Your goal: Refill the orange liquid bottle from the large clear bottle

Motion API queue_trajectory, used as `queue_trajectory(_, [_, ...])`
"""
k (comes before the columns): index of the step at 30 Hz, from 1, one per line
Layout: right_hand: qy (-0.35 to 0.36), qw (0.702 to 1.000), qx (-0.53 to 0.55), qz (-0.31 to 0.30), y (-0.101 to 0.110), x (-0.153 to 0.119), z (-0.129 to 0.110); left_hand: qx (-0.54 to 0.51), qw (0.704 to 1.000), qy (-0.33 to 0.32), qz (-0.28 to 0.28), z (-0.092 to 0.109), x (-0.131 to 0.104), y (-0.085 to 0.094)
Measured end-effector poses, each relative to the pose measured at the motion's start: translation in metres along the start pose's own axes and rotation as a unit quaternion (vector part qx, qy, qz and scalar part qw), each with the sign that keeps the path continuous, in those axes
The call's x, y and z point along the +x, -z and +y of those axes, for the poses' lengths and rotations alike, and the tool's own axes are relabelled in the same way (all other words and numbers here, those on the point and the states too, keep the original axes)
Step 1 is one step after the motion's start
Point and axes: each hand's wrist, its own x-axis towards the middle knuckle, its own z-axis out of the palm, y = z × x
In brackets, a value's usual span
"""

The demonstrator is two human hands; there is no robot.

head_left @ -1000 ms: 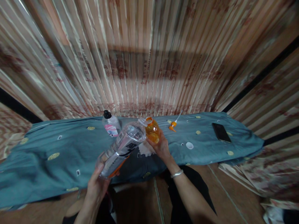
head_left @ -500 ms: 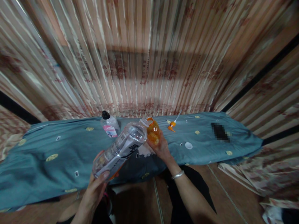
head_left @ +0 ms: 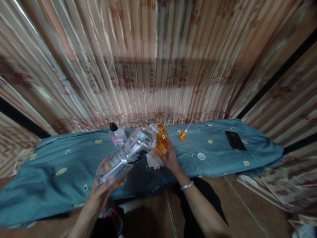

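A large clear plastic bottle (head_left: 127,155), ribbed and labelled, is tipped neck-up toward a small orange bottle (head_left: 162,138), its mouth meeting the orange one's open rim above the table's near edge. The left hand (head_left: 102,190) cups the clear bottle's base, fingers wrapped around it; the right hand (head_left: 168,157) grips the rounded, translucent orange bottle from below. A wrinkled blue cloth (head_left: 61,178) with yellow dots covers the table. On it lie a black-capped bottle (head_left: 116,136), an orange pump nozzle (head_left: 183,134), a white cap (head_left: 201,156) and a flat black phone (head_left: 235,141).
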Motion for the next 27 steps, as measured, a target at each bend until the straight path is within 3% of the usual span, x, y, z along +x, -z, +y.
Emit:
queue_trajectory(8, [-0.006,1.0,0.017,0.007,-0.006,0.0,-0.001,0.014,1.0,-0.006,-0.023,0.02,0.014,-0.002])
queue_trajectory(20, [-0.015,0.999,0.01,-0.027,-0.004,-0.007,-0.002,-0.013,1.0,-0.003,0.005,0.003,0.014,-0.001])
queue_trajectory(27, [-0.025,0.999,0.002,-0.022,-0.006,-0.009,-0.003,-0.033,0.999,-0.009,0.02,0.003,0.012,-0.004])
